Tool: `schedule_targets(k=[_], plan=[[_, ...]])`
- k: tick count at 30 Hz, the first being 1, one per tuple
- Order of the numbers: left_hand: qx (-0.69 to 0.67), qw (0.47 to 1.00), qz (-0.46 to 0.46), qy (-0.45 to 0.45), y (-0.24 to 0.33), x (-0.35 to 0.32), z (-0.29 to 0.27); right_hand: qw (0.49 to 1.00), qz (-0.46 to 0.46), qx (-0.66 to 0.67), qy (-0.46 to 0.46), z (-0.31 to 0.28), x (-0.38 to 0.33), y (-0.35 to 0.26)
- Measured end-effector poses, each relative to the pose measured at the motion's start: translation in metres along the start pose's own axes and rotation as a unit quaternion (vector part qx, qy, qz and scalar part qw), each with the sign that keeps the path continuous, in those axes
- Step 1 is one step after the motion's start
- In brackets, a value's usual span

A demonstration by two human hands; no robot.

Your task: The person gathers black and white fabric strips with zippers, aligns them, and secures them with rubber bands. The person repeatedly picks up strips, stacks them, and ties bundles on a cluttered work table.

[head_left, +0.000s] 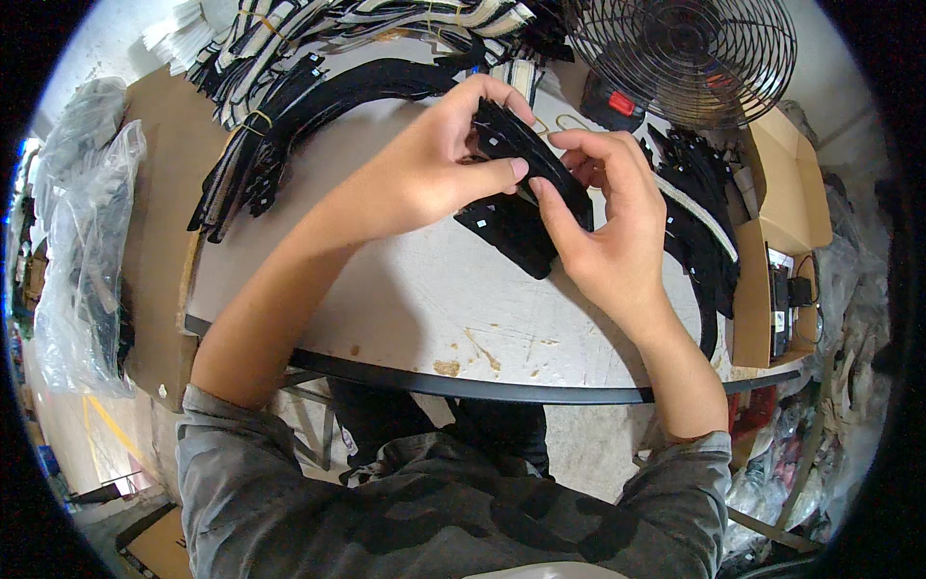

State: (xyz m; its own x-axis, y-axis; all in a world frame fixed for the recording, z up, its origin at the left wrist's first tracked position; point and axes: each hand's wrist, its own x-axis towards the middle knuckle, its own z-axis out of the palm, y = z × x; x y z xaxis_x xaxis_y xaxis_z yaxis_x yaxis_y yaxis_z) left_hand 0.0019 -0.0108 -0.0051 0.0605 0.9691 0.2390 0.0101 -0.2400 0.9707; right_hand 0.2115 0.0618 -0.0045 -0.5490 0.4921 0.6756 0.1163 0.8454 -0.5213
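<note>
Nearest the camera are the grey sleeves (386, 511) and bare forearms, coming up over the dark rim of the pale, scuffed surface (424, 299).

The left hand (424, 169) and right hand (603, 217) meet above the middle of the surface, both closed on one black strap piece (526, 154). The left thumb and fingers pinch its upper end; the right thumb presses along its lower edge while the right fingers curl behind it. It is held tilted, off the surface, with small white tags showing on its face.

Just under the hands a stack of black pieces (516, 232) lies flat on the surface, touching or nearly touching the one held; I cannot tell which.

To handle it well, it seems best to keep the left pinch firm as an anchor and let the right thumb do the fine work, sliding along the edge rather than tugging, so the soft material does not twist. Holding it low over the stack would keep it from snagging on neighbours.

Further out, long black straps (289, 125) fan across the left of the surface, and another black heap (699, 212) with a white cord lies to the right, beside an open carton (781, 222). Clear plastic bags (82, 232) hang at far left. Beyond, striped black-and-white straps (386, 19) pile up, and a wire-caged fan (690, 53) stands at the far right.
</note>
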Motion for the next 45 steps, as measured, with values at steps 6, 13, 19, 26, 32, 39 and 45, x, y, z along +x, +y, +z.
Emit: schedule_targets(k=[6, 13, 19, 26, 32, 39, 45], plan=[[0.11, 0.983, 0.12, -0.089, 0.007, 0.004, -0.022, 0.996, -0.056, -0.012, -0.066, -0.005, 0.0, 0.001], [0.166, 0.969, -0.07, -0.171, 0.028, -0.008, -0.019, 0.977, 0.058, 0.023, -0.202, -0.007, -0.011, -0.006], [0.27, 0.95, 0.067, -0.142, 0.007, -0.005, -0.022, 0.976, 0.056, 0.072, -0.196, -0.007, -0.01, -0.016], [0.33, 0.93, -0.058, -0.154, 0.031, -0.011, -0.008, 0.949, 0.133, -0.022, -0.285, -0.017, -0.01, -0.026], [0.441, 0.889, 0.072, -0.099, 0.005, -0.02, -0.008, 0.941, 0.087, -0.158, -0.285, -0.015, -0.015, -0.026], [0.526, 0.837, 0.136, -0.065, 0.002, -0.028, -0.005, 0.95, 0.058, -0.111, -0.287, -0.007, -0.019, -0.012], [0.504, 0.85, 0.108, -0.109, 0.005, -0.028, -0.003, 0.944, 0.058, -0.106, -0.307, -0.001, -0.024, -0.016]])
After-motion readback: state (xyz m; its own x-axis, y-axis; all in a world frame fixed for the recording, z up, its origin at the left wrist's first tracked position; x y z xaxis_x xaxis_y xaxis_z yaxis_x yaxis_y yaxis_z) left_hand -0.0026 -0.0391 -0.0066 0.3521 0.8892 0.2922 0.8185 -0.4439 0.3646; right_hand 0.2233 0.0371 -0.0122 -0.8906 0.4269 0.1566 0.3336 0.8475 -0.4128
